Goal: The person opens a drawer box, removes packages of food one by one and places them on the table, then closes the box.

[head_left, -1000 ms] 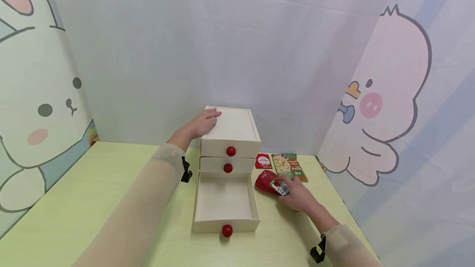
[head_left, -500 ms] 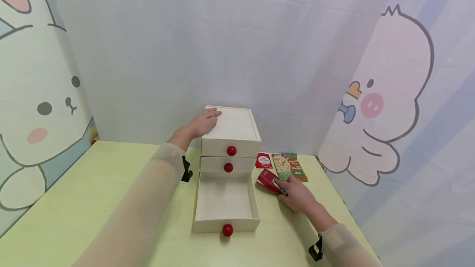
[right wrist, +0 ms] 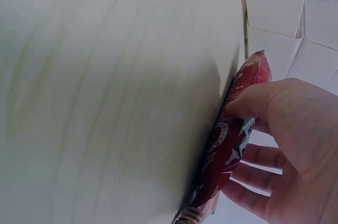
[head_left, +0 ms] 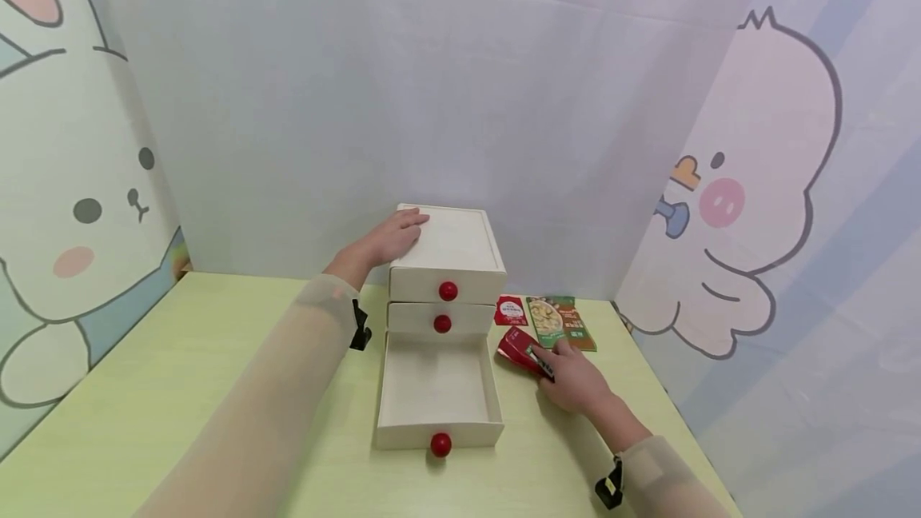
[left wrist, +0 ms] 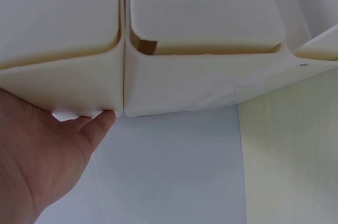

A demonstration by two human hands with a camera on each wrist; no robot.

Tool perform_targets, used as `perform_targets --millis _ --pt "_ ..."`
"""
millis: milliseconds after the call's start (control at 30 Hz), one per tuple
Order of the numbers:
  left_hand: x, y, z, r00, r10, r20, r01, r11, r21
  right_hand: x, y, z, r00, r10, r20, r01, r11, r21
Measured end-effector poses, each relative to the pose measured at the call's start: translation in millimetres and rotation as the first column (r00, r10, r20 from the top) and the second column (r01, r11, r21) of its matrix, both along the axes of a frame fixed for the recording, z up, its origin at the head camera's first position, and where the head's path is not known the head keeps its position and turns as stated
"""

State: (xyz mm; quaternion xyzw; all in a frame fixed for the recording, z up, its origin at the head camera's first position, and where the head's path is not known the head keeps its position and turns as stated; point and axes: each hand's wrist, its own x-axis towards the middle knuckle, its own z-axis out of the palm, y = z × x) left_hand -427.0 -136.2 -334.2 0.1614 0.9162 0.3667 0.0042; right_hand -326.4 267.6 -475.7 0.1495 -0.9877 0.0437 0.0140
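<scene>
In the head view a white drawer cabinet [head_left: 457, 242] with red knobs stands on the table. Its bottom drawer [head_left: 435, 390] is pulled out and has nothing in it. My left hand [head_left: 392, 240] rests on the cabinet's top left edge; the left wrist view shows its fingertips [left wrist: 103, 123] against the cabinet. Right of the drawer, my right hand [head_left: 576, 378] pinches a red pouch [head_left: 520, 348] with a green and white label. In the right wrist view the thumb lies on one side of the pouch [right wrist: 224, 139], fingers on the other, with a ribbed cap [right wrist: 190, 216] at its lower end.
Behind the pouch lie a small red packet [head_left: 511, 311] and a green and brown food packet [head_left: 557, 318], flat on the pale table [head_left: 237, 342]. A cloth backdrop [head_left: 432, 102] closes off the back and sides. The drawer's red knob [head_left: 441, 444] juts forward.
The red pouch has tilted in my right hand, so less of its label faces the head camera. My left hand and the cabinet have stayed put.
</scene>
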Motion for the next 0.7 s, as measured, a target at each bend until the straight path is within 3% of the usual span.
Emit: perform_targets --millis 700 --pt "-3.4 -2.3 2.0 1.0 -0.003 0.012 0.003 1.0 -0.015 3.1 -1.9 1.3 1.0 0.008 -0.006 -0.008 1.0 0.03"
